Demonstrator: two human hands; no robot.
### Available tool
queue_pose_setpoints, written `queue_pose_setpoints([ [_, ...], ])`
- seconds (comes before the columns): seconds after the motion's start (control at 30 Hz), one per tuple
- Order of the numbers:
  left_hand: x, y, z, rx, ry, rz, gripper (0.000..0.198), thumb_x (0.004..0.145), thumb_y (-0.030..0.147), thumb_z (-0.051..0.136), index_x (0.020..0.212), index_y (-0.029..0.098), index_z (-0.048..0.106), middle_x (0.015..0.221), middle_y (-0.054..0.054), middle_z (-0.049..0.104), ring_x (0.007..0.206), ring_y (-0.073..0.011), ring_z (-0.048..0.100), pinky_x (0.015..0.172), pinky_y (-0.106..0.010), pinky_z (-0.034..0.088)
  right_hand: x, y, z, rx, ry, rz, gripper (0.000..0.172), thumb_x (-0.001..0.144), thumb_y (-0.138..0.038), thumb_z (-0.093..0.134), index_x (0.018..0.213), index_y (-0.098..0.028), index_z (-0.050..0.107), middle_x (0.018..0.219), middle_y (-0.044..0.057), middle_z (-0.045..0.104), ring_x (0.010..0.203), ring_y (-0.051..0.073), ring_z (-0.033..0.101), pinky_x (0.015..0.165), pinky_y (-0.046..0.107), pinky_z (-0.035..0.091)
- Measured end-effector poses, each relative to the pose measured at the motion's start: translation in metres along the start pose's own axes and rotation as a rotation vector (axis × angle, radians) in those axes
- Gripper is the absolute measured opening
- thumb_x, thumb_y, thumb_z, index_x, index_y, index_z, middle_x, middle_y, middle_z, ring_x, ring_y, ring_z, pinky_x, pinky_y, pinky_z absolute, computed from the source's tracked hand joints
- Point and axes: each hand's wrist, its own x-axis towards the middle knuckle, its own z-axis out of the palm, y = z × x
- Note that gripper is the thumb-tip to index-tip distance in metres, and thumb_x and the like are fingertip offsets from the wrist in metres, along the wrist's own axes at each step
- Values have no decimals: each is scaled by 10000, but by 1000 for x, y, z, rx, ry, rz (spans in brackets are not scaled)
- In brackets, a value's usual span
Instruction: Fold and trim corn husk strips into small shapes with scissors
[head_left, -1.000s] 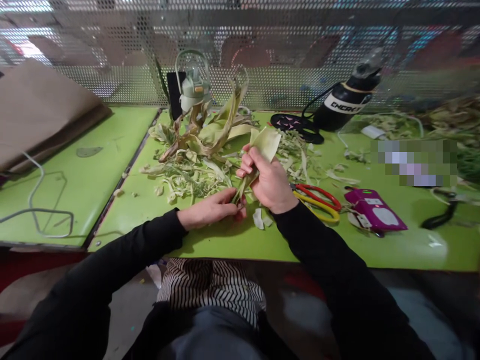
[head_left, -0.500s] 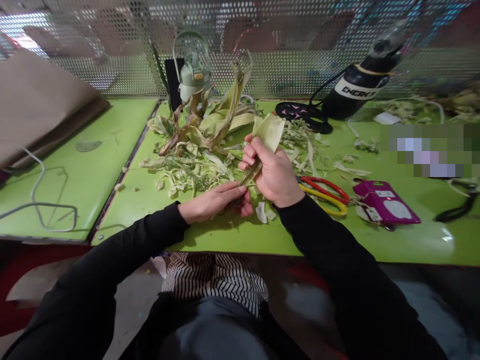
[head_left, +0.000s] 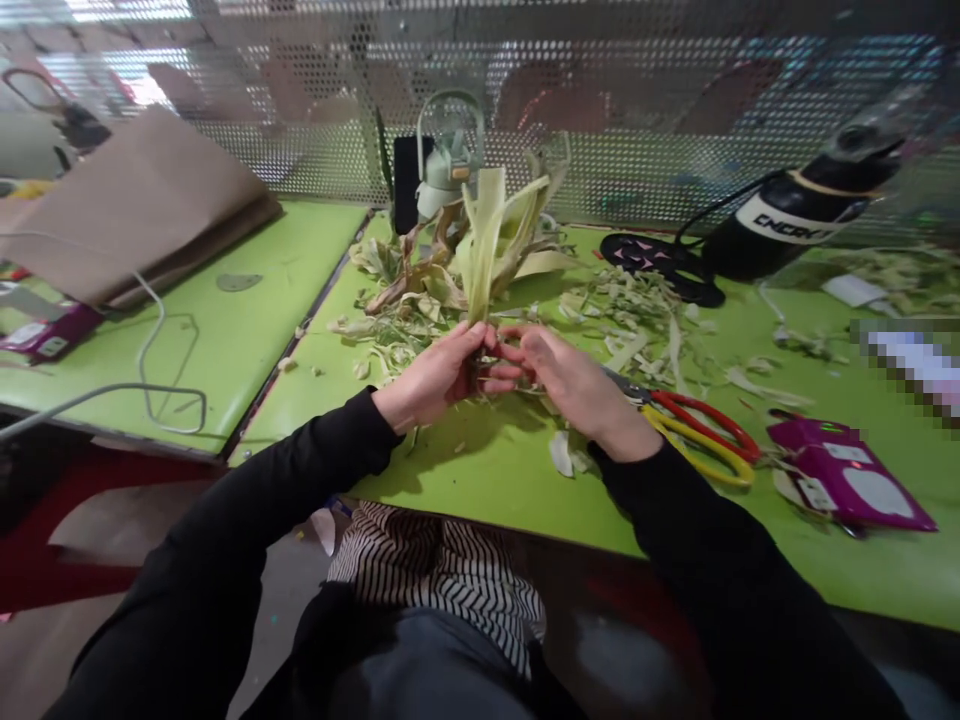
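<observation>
One lidded bottle (head_left: 444, 182), contents hidden, left hand (head_left: 436, 373) pinching pale leaf (head_left: 484, 240), right hand (head_left: 574, 383) half-curled, hold unclear

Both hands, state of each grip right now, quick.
Left hand: closed, holding a pale leaf upright.
Right hand: partly curled beside the left; whether it holds anything cannot be told.

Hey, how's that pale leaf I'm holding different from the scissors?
The pale leaf stands upright in your left hand, while the scissors lie on the green table. The leaf is plain yellowish green; the scissors have one red and one yellow handle. Both are longer than they are wide.
</observation>
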Motion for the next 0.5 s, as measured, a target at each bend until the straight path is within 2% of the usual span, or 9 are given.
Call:
queue_pose_setpoints([
  [0.07,1,-1,0,-32,84,71,284,1038,222,339,794,169,474,798,-17,651,740,-90,662,787,-241,533,-1,-3,3,-144,197,-128,441,899,-651,514,951,-233,644,857,48,631,740,174,551,685,320,445],
  [0.13,2,-3,2,-55,117,128,290,1036,206,340,778,166,468,850,-23,664,818,-87,663,838,-228,514,-3,-4,10,-223,282,-220,352,905,-571,574,910,-227,650,908,56,645,745,169,549,695,317,439],
  [0.2,3,-6,4,-51,121,159,300,1035,208,331,771,166,466,921,-34,680,879,-97,663,861,-233,506,-3,-3,18,-245,263,-244,329,883,-549,620,849,-224,652,891,50,653,713,160,539,680,312,435],
  [0.33,2,-12,6,5,135,214,274,1027,226,346,793,172,479,1055,-53,692,1026,-136,653,939,-279,496,-2,0,30,-269,238,-195,275,851,-490,674,819,-216,658,802,30,625,663,154,510,650,309,423],
  [0.5,3,-18,6,58,130,295,250,1010,201,374,793,173,495,1065,-56,693,1138,-144,621,1033,-293,461,-2,-3,30,-254,235,-154,144,874,-328,617,833,-196,659,772,23,599,621,135,471,624,300,403],
])
